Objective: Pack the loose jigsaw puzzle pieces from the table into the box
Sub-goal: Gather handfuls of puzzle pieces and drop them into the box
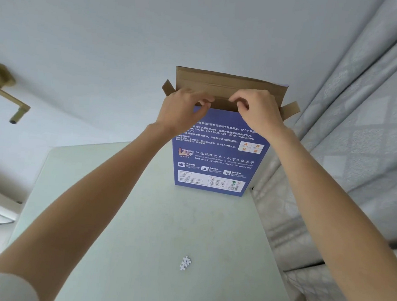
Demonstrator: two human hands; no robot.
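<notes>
White puzzle pieces (185, 263) on table (well apart from fingers (204, 102) at box (216, 151)).

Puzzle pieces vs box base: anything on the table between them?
Nothing. In the head view the stretch of table between the puzzle pieces and the foot of the upright box is bare. Both hands are up at the box's open top.

Blue box (218, 151) with white print and plain brown flaps, white puzzle pieces (185, 263), pale green table (155, 218), grey curtain (368, 129) in diamond pattern, brass-coloured fixture (6, 90)
</notes>
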